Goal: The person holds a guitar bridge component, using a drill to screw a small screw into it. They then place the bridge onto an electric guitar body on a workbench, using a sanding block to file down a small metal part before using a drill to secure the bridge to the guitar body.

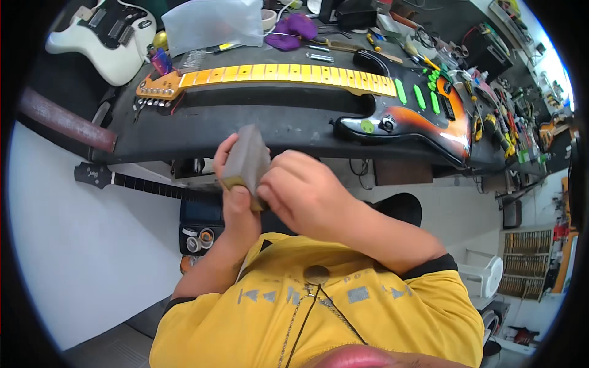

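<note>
In front of my chest, my left hand (236, 207) is wrapped round a grey rectangular block (248, 153), holding it tilted up. Its lower end is yellowish, and it looks like a sanding block or a sharpening stone. My right hand (302, 193) is closed, with its fingertips against the block's right side. Whatever the right fingers pinch, if anything, is hidden. Beyond my hands an electric guitar lies across the bench, with a sunburst body (429, 126), a maple neck (288, 73) and green tape over its pickups.
The dark bench (282, 126) has its near edge just past my hands. A white guitar body (113, 37) lies at the far left. Below it a dark guitar neck (144, 184) sticks out. Several hand tools (491, 122) crowd the right side; a purple cloth (291, 30) lies at the back.
</note>
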Demonstrator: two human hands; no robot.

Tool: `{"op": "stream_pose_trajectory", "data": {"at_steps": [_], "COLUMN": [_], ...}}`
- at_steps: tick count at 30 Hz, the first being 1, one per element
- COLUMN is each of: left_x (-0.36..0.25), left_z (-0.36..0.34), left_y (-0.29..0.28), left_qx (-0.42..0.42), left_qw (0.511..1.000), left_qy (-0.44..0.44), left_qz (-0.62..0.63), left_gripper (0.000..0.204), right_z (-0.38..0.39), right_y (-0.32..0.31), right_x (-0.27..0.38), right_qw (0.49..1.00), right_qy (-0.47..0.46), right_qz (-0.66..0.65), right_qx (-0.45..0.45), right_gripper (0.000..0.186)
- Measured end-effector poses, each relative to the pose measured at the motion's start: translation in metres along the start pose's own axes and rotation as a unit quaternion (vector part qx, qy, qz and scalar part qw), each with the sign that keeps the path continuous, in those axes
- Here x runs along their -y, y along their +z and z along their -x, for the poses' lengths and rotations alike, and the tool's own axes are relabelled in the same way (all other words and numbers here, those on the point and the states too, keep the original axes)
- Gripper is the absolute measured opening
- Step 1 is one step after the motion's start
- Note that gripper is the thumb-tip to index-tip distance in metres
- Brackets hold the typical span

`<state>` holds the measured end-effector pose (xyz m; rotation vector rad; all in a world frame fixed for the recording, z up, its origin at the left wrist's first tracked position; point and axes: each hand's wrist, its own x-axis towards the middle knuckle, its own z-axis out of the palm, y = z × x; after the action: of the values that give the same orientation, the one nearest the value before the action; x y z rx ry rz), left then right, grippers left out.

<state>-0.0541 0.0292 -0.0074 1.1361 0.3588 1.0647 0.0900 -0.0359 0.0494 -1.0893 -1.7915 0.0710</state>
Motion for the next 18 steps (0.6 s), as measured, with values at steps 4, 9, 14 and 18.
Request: {"op": "stream_pose_trajectory", "data": {"at_steps": [4,9,14,18], "left_x": [0.003,0.001,0.003,-0.003], "left_z": [0.004,0.005,-0.001,-0.007], "left_y": [0.000,0.003,-0.002,-0.005], "left_qx": [-0.031,-0.016,0.019,0.036], "left_qw": [0.998,0.999,0.997,0.999], "left_qy": [-0.011,0.002,0.040,-0.035], "left_qz": [-0.045,-0.031,-0.059,-0.002], "left_gripper": [0.106,0.107,0.095,0.083], "right_z": [0.006,0.005,0.000,-0.003], "right_y": [0.000,-0.002,-0.012,-0.029], "right_x": [-0.018,-0.020,0.009,0.004], "right_qw": [0.997,0.993,0.982,0.974], "right_qy": [0.047,0.115,0.159,0.093], "right_qz": [0.060,0.019,-0.082,-0.202], "right_qx": [0.014,0.013,0.061,0.046], "right_gripper": [0.016,0.017,0.022,0.012]}}
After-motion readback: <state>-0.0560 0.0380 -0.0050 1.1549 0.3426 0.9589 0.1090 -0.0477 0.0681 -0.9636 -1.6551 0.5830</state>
